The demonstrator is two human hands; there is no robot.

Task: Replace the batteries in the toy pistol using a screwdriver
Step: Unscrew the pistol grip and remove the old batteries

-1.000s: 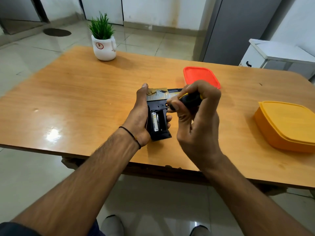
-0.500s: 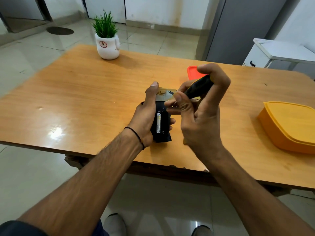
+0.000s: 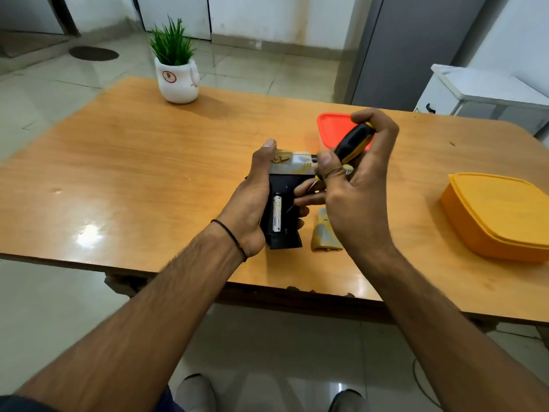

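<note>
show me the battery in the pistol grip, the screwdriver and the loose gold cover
white cylindrical battery (image 3: 277,214), head view, middle of its body
black and yellow screwdriver (image 3: 353,143), head view, handle
gold plastic cover (image 3: 322,235), head view, lower left part

Glossy wood, plastics and a little metal.
The worktop (image 3: 148,162) is seen as varnished wood with bright glare; the pistol (image 3: 283,185) grip is matt black plastic, the battery (image 3: 277,214) shiny, the screwdriver (image 3: 353,144) shaft thin metal, the box (image 3: 499,215) smooth plastic.
</note>
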